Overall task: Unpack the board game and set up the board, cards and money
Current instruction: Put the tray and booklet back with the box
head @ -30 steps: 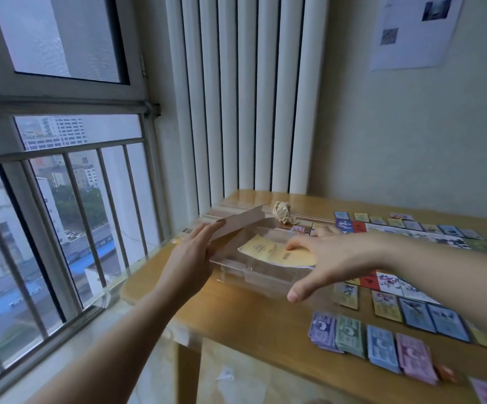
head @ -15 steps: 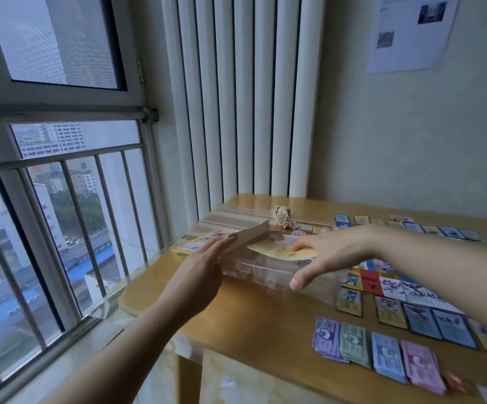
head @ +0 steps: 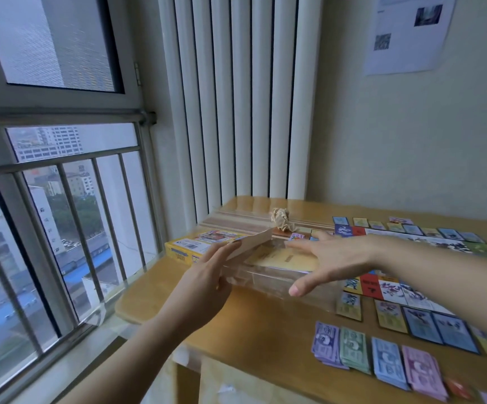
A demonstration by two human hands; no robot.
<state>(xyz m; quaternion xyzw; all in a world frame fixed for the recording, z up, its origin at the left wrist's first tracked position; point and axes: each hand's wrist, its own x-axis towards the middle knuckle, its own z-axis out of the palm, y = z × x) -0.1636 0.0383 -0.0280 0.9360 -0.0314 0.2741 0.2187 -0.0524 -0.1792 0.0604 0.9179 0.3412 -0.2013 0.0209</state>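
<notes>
- Left hand (head: 207, 287) flat against the cardboard flap (head: 255, 243), right hand (head: 332, 258) spread open over the clear tray (head: 265, 279) at the window end of the bench (head: 265, 333) (neither gripping).
- Careless push: the tray could skid into the board (head: 382, 288).

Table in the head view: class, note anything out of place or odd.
A crumpled paper wad lies far back on the table, behind the clear plastic tray: loose rubbish beside neatly laid cards and money stacks. Nothing else stands out.
</notes>
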